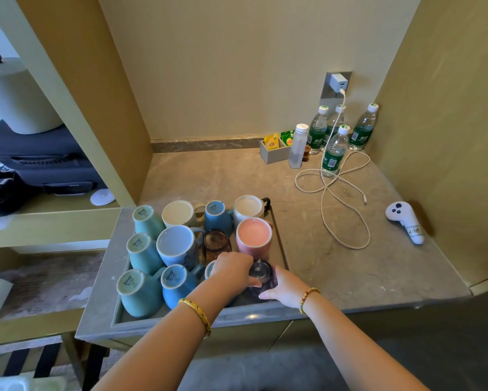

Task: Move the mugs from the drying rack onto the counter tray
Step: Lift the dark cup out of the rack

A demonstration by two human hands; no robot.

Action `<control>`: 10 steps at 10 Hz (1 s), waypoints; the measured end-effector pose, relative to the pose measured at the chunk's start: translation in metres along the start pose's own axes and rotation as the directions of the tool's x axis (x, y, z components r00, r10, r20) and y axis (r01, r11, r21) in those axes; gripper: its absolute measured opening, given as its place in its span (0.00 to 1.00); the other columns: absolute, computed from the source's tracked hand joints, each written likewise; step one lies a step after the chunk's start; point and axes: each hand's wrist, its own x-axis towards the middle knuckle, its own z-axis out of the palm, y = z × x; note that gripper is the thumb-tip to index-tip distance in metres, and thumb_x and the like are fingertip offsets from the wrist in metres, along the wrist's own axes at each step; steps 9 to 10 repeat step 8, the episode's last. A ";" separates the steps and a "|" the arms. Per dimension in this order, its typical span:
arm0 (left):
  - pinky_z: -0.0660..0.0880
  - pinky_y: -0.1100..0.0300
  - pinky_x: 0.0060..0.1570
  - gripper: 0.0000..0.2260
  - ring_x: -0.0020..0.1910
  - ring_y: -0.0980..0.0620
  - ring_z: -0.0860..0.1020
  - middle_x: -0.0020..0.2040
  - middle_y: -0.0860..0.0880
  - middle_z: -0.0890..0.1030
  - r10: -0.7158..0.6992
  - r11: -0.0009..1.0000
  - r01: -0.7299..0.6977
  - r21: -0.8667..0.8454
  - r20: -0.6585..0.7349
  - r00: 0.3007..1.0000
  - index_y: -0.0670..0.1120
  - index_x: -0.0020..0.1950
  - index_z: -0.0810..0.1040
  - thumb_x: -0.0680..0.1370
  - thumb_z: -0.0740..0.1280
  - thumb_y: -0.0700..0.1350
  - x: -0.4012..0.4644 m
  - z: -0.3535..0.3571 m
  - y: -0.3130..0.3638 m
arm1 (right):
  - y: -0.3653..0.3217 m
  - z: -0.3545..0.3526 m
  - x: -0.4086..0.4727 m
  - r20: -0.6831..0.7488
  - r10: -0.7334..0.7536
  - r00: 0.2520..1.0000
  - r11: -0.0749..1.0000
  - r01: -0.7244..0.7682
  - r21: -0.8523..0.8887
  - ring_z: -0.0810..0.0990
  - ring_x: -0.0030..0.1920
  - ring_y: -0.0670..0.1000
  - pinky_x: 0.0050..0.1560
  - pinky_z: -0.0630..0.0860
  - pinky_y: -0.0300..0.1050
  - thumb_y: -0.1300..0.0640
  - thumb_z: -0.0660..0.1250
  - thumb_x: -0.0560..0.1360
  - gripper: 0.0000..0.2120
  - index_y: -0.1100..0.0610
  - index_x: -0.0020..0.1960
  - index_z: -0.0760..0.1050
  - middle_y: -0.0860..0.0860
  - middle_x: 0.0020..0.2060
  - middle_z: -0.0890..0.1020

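Head view: a dark glass cup [261,273], lower centre, was gripped by both the left hand [233,268] and right hand [283,286]; the crowding pink mug [254,239] could be knocked.

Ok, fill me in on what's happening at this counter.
A person is setting a dark glass cup upside down at the near right corner of the tray. The left hand and the right hand both grip its sides. The tray already holds many mugs, all bottom up, including a pink mug just behind the glass. No drying rack is in view.
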 end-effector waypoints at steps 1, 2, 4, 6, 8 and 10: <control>0.73 0.56 0.53 0.17 0.51 0.48 0.78 0.51 0.47 0.81 -0.009 1.000 0.009 -0.022 0.000 1.000 0.47 0.56 0.77 0.74 0.66 0.56 0.002 0.002 0.001 | 0.002 -0.001 0.001 -0.005 0.008 1.000 1.000 -0.008 0.020 0.75 0.53 0.47 0.53 0.68 0.38 0.53 0.73 0.69 0.26 0.50 0.63 0.66 0.50 0.60 0.78; 0.73 0.54 0.56 0.16 0.52 0.48 0.78 0.53 0.48 0.81 -0.027 0.998 0.026 -0.066 -0.019 0.999 0.47 0.56 0.77 0.74 0.66 0.55 0.003 0.007 0.002 | 0.003 -0.003 0.000 -0.013 0.029 0.999 0.999 -0.029 0.035 0.75 0.60 0.50 0.55 0.67 0.38 0.54 0.72 0.70 0.27 0.51 0.65 0.65 0.49 0.62 0.76; 0.74 0.54 0.53 0.17 0.50 0.48 0.78 0.51 0.48 0.81 -0.033 0.998 0.030 -0.060 -0.048 0.998 0.48 0.56 0.77 0.73 0.66 0.57 0.005 0.008 0.000 | 0.004 -0.003 0.001 -0.023 0.026 0.999 0.999 -0.026 0.023 0.74 0.61 0.49 0.55 0.66 0.38 0.53 0.72 0.70 0.25 0.48 0.63 0.65 0.48 0.62 0.76; 0.74 0.54 0.55 0.19 0.52 0.49 0.78 0.53 0.48 0.81 -0.042 0.994 0.042 -0.101 0.001 0.999 0.48 0.59 0.75 0.73 0.66 0.57 0.002 0.008 -0.003 | 0.003 -0.001 0.000 -0.040 0.035 0.999 0.999 -0.034 0.025 0.74 0.62 0.49 0.54 0.66 0.38 0.52 0.72 0.70 0.26 0.48 0.64 0.65 0.47 0.63 0.76; 0.67 0.52 0.63 0.16 0.56 0.49 0.76 0.56 0.50 0.81 -0.014 0.986 -0.007 -0.167 -0.123 0.992 0.49 0.59 0.75 0.75 0.64 0.57 -0.014 0.011 -0.009 | 0.007 -0.002 -0.005 -0.048 0.052 0.998 0.998 -0.054 -0.043 0.72 0.66 0.53 0.64 0.70 0.46 0.56 0.66 0.75 0.27 0.53 0.71 0.61 0.51 0.67 0.72; 0.67 0.52 0.63 0.16 0.56 0.49 0.76 0.56 0.50 0.81 -0.014 0.986 -0.007 -0.167 -0.123 0.992 0.49 0.59 0.75 0.75 0.64 0.57 -0.014 0.011 -0.009 | 0.007 -0.002 -0.005 -0.048 0.052 0.998 0.998 -0.054 -0.043 0.72 0.66 0.53 0.64 0.70 0.46 0.56 0.66 0.75 0.27 0.53 0.71 0.61 0.51 0.67 0.72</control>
